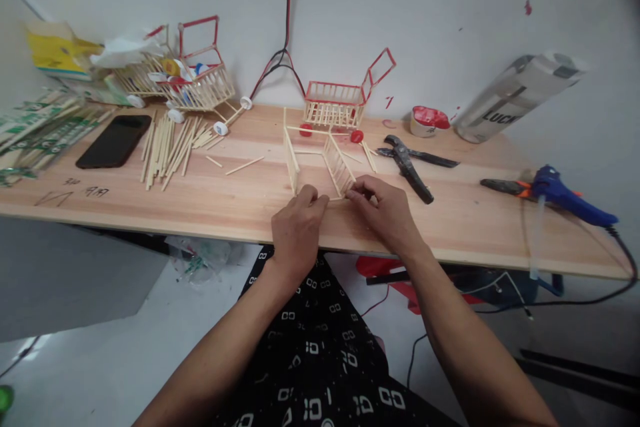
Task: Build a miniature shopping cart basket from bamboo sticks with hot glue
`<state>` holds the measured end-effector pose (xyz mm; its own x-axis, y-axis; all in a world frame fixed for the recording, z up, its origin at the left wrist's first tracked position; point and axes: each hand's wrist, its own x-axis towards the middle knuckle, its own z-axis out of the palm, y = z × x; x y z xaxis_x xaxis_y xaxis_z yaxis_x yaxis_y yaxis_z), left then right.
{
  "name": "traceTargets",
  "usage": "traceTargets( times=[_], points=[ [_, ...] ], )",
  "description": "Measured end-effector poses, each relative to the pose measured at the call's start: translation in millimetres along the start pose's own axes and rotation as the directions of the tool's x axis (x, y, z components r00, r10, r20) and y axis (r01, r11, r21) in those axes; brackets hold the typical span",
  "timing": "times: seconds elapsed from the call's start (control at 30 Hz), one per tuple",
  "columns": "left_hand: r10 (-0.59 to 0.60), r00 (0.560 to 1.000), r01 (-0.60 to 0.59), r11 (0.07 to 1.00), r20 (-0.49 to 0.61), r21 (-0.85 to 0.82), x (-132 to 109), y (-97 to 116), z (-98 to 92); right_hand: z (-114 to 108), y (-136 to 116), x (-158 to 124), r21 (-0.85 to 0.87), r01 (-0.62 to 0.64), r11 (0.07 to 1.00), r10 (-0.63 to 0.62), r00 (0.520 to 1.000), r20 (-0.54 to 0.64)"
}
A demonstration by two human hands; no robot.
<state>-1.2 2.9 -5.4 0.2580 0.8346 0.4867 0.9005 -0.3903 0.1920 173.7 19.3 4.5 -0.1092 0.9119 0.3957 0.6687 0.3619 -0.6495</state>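
Note:
A half-built frame of thin wooden sticks (pixel 320 157) stands on the wooden table (pixel 225 203), with two ladder-like side panels rising from a flat base. My left hand (pixel 299 230) pinches the near left corner of the frame, fingers closed. My right hand (pixel 385 210) pinches the near right end by the right panel, fingers curled on a stick. Behind the frame sits a finished stick cart with red trim (pixel 340 103).
A pile of loose sticks (pixel 170 143) and a black phone (pixel 114 140) lie to the left. Two more stick carts (pixel 190 83) stand at the back left. Black cutters (pixel 413 170), a red paint pot (pixel 425 121), a blue glue gun (pixel 565 195) and a silver pack (pixel 520 97) lie right.

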Motion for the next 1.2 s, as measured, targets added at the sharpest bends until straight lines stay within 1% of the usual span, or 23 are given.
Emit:
traceTargets(
  times=[0.4,0.6,0.8,1.2],
  points=[
    [0.000,1.000,0.000,1.000,-0.008,-0.010,-0.4,-0.1,-0.1,-0.9,-1.7,0.6,0.000,-0.004,1.000,0.004,1.000,0.004],
    [-0.003,1.000,0.003,1.000,0.005,-0.013,-0.8,0.0,0.1,-1.6,-3.0,0.2,0.006,-0.004,1.000,0.004,1.000,0.018],
    [0.004,1.000,-0.004,0.999,-0.009,-0.034,-1.2,-1.0,0.3,-1.0,-2.6,-0.2,0.005,-0.006,1.000,0.006,1.000,0.013],
    [0.003,1.000,-0.003,1.000,-0.012,0.010,-1.1,-0.3,1.6,-0.7,-1.9,0.2,-0.010,0.007,1.000,-0.006,1.000,0.019]
  ],
)
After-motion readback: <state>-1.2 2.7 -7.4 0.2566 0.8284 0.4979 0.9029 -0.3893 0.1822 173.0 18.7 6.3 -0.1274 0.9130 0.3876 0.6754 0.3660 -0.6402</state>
